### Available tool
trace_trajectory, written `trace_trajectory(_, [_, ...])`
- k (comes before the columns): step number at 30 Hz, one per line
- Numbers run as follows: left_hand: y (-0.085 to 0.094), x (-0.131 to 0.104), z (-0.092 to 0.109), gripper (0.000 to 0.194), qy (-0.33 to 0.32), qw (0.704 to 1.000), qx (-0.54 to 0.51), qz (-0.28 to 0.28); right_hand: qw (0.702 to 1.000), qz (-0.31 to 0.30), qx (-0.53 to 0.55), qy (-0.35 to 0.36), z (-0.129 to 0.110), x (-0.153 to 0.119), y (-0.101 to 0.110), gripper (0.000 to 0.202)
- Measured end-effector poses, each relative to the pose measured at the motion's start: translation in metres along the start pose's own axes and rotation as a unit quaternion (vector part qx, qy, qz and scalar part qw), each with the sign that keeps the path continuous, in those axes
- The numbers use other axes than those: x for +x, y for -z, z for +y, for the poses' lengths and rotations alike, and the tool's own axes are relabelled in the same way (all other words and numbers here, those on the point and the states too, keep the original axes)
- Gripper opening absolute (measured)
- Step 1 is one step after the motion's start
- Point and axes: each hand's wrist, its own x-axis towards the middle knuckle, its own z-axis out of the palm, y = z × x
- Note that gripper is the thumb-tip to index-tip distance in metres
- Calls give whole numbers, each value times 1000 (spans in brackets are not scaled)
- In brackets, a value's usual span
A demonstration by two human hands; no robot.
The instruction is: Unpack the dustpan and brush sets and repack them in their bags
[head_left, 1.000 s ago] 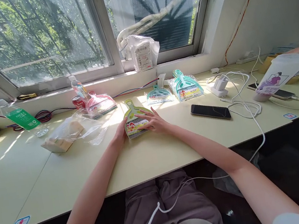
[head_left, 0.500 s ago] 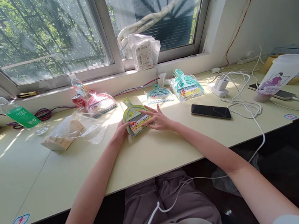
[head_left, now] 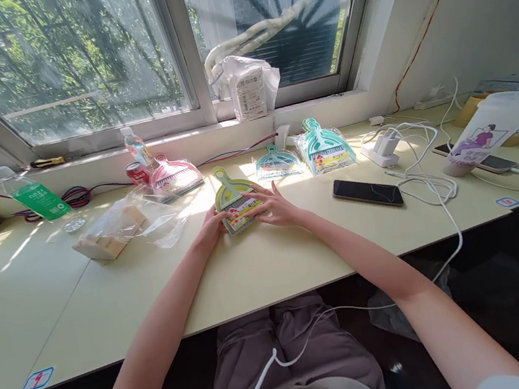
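Between my hands is a yellow-green dustpan and brush set point(head_left: 232, 192), its grey bristles and a printed label facing me. It leans slightly back above the table, handle end pointing to the window. My left hand point(head_left: 212, 227) grips its left edge, thumb on the front and the other fingers mostly hidden behind. At the right edge, my right hand point(head_left: 278, 208) holds it with fingers spread across the label. Beyond lie a pink dustpan set point(head_left: 174, 174), a small teal dustpan set point(head_left: 276, 162) and a stack of teal dustpan sets point(head_left: 323, 145), in clear wrapping.
Left of me are a bagged wooden block point(head_left: 107, 236), a green-labelled bottle point(head_left: 44, 202) and a red can point(head_left: 137, 173). To the right lie a black phone point(head_left: 367, 193), a charger point(head_left: 384, 148) with tangled white cables, and a plastic cup point(head_left: 488, 133). A wrapped box point(head_left: 250, 93) stands on the sill.
Both hands keep their hold on the yellow-green dustpan set, which has hardly moved. The whole view has shifted very slightly.
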Motion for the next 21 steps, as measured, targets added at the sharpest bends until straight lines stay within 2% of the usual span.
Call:
trace_trajectory(8, [3, 5, -1, 49, -51, 998, -16, 33, 1000, 10, 5, -8, -1, 1, 0, 42])
trace_trajectory(13, [3, 5, 0, 51, -63, 996, -21, 53, 1000, 21, 13, -11, -2, 1, -2, 41])
trace_trajectory(15, [2, 5, 1, 54, -70, 995, -25, 60, 998, 44, 30, -26, -6, 2, -2, 37])
trace_trajectory(16, [2, 5, 2, 55, -75, 995, -27, 65, 995, 72, 46, -43, -9, 3, -3, 34])
trace_trajectory(18, [1, 6, 3, 56, -85, 992, -33, 87, 975, 169, 98, -102, -13, 5, -4, 30])
trace_trajectory(19, [1, 6, 5, 56, -90, 990, -37, 99, 953, 229, 138, -145, -15, 6, -4, 30])
trace_trajectory(21, [-1, 5, 7, 57, -102, 987, -44, 114, 881, 322, 244, -246, -17, 8, -6, 34])
